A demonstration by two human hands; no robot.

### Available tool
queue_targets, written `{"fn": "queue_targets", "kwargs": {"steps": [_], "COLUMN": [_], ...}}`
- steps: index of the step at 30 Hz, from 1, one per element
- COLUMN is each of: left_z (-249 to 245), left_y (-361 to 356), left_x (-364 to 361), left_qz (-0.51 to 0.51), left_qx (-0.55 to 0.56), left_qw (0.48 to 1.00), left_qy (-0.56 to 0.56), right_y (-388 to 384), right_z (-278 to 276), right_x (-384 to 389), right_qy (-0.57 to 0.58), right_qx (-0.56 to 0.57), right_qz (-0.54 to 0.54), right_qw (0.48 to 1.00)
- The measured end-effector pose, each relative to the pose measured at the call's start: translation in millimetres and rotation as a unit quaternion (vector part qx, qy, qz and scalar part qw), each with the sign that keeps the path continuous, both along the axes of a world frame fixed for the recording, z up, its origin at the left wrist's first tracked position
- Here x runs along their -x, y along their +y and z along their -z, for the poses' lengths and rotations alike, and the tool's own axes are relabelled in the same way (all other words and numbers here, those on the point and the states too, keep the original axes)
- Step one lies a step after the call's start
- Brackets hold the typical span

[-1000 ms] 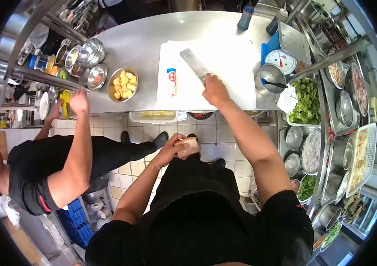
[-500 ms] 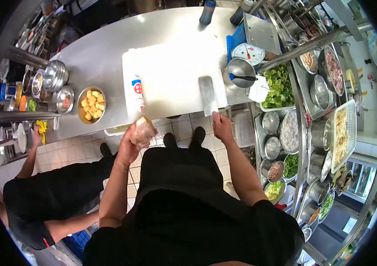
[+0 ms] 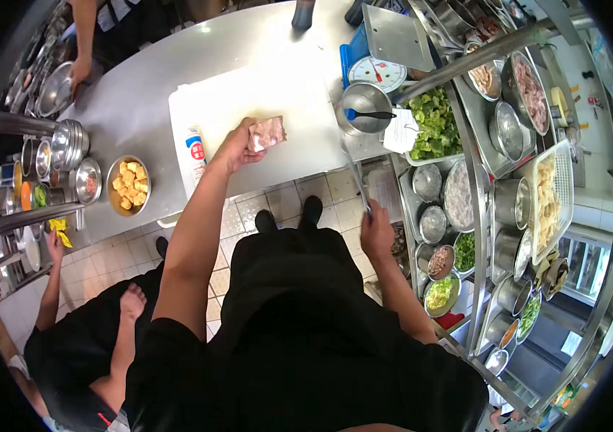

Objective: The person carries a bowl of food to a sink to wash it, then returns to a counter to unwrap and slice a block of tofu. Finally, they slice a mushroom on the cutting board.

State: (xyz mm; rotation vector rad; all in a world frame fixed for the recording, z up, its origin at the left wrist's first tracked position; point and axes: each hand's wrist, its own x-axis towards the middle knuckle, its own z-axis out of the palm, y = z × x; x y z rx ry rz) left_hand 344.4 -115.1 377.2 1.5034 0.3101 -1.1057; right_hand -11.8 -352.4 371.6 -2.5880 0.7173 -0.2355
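The left hand [image 3: 238, 146] holds a pale pink, block-shaped piece of meat [image 3: 268, 134] above the white rectangular cutting board [image 3: 263, 108], its fingers clamped on the piece's near side. The right hand [image 3: 377, 229] has its fingers closed around the handle of a broad-bladed metal cleaver [image 3: 354, 171], held beyond the board's edge with the blade turned nearly edge-on. A white, blue and red tube-shaped package [image 3: 195, 155] lies on the board's left side; left of it, a round metal bowl of golden cubes [image 3: 129, 186] sits on the steel tabletop [image 3: 155, 93].
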Motion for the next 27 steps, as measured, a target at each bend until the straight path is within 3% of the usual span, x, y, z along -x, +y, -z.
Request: {"fn": "queue_targets", "kwargs": {"steps": [5,9,11,12,14,15,17,19,21,22,23,25,26,27], "left_z": [-18.5,-13.2,-2.7,-0.8,-11.3,-10.5,-1.3,1.6,-1.2,6.4,12.6,18.2,16.1,14.3], "left_y": [20.8,46.1,54.1,56.9,49.8,45.9,40.7,33.4,22.4,20.3,19.1,15.4,13.7,11.6], "left_x": [10.9,21.3,27.7,30.4,35.3,33.3,30.7,32.4,34.8,35.9,37.4,33.5,35.2,39.3], "left_qz": [-0.051,0.011,0.059,0.054,0.090,0.085,0.153,0.152,0.164,0.139,0.140,0.118,0.117,0.123], "left_qx": [-0.097,-0.161,-0.183,-0.185,-0.129,-0.129,-0.113,-0.100,-0.130,-0.139,-0.140,-0.153,-0.153,-0.136], "left_qw": [0.989,0.966,0.898,0.900,0.884,0.885,0.819,0.828,0.837,0.829,0.829,0.830,0.829,0.830], "left_qy": [-0.095,-0.202,-0.395,-0.392,-0.439,-0.440,-0.541,-0.531,-0.505,-0.523,-0.522,-0.524,-0.525,-0.526], "right_y": [18.0,7.5,4.4,6.9,14.0,15.4,20.0,19.0,11.8,5.6,7.0,7.4,19.2,24.3], "right_z": [-1.5,17.7,10.5,7.5,-6.2,-13.1,-23.7,-10.0,-15.9,-0.4,2.4,7.7,-0.2,2.1], "right_x": [-73.4,-41.0,-18.2,-11.2,-4.2,-5.5,-4.0,16.7,34.2,46.9,49.9,42.7,23.8,6.3], "right_qy": [0.034,0.022,0.037,0.039,-0.009,-0.009,0.017,0.012,0.061,-0.009,-0.008,-0.057,-0.068,-0.078], "right_qx": [0.035,0.107,0.069,0.070,-0.132,-0.130,-0.218,-0.206,-0.143,-0.046,-0.047,-0.320,-0.499,-0.549], "right_qz": [-0.007,-0.035,-0.020,-0.025,0.024,0.020,-0.076,-0.069,0.088,0.079,0.079,0.094,0.155,0.140], "right_qw": [0.999,0.993,0.997,0.996,0.991,0.991,0.973,0.976,0.984,0.996,0.996,0.941,0.850,0.821]}}
